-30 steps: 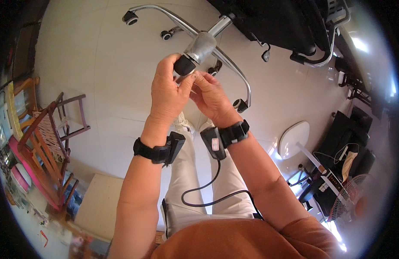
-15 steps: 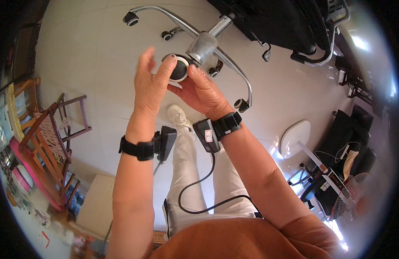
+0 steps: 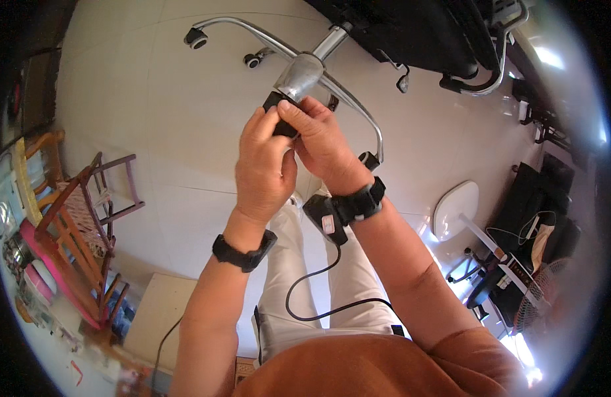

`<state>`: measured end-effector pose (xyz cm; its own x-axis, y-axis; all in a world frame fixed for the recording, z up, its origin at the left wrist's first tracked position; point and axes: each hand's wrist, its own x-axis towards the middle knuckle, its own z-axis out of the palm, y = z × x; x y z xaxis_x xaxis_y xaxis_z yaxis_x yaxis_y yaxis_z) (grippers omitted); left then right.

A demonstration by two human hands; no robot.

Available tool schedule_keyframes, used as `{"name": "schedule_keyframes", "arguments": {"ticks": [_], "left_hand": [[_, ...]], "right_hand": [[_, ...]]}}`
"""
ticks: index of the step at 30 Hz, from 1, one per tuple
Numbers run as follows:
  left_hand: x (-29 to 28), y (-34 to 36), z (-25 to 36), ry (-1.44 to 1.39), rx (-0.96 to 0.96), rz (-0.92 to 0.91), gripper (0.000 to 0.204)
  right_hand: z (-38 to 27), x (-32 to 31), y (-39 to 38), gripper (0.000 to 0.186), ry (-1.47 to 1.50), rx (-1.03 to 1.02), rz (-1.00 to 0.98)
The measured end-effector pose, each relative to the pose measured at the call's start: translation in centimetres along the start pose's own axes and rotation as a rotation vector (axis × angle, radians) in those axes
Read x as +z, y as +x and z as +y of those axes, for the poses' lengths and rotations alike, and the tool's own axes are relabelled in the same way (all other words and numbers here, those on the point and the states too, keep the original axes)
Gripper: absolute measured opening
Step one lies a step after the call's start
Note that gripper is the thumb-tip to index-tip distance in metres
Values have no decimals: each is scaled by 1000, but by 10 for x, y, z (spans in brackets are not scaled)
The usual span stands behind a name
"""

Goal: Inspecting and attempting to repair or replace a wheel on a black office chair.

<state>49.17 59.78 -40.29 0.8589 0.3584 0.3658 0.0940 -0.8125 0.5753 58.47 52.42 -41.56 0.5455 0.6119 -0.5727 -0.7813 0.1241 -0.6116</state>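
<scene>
An office chair with a black seat (image 3: 418,33) is tipped over at the top of the view, its chrome star base (image 3: 300,74) pointing toward me. Both my hands meet at the end of the nearest leg, on a black caster (image 3: 287,127). My left hand (image 3: 260,169) grips it from the left, thumb bent below. From the right, my right hand (image 3: 328,142) closes around it, its thumb pressed on top. Fingers cover much of the caster, so I cannot tell whether its stem sits fully in the leg. Other casters (image 3: 197,38) with pale-rimmed wheels are on the remaining legs.
Wooden chairs (image 3: 74,231) stand at the left, beside a pale board (image 3: 161,308). To the right are a white oval panel on a stand (image 3: 455,210), a fan (image 3: 542,294) and black furniture. A black cable (image 3: 332,317) hangs from my right wrist strap (image 3: 359,200).
The caster has turned, so its round wheel face no longer shows. My left hand has shifted right and rolled over to grip it, and my right hand's fingers have closed around it.
</scene>
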Motion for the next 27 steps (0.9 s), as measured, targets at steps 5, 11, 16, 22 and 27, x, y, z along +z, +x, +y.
{"name": "schedule_keyframes", "arguments": {"ticks": [5, 11, 16, 22, 27], "left_hand": [[-8, 27, -18, -336, -598, 125, 26], [-4, 34, -25, -761, -806, -276, 34], [4, 26, -19, -117, -278, -63, 38], [-3, 17, -13, 49, -94, 4, 36], [-30, 32, 5, -276, -475, 39, 36]], "right_hand": [[15, -11, 11, 27, 304, 79, -152], [24, -14, 7, 31, 348, 42, -109], [6, 3, -9, 27, -172, -62, 272], [5, 12, 1, 23, -183, -105, 140], [15, 3, 10, 17, 231, -16, 6]]}}
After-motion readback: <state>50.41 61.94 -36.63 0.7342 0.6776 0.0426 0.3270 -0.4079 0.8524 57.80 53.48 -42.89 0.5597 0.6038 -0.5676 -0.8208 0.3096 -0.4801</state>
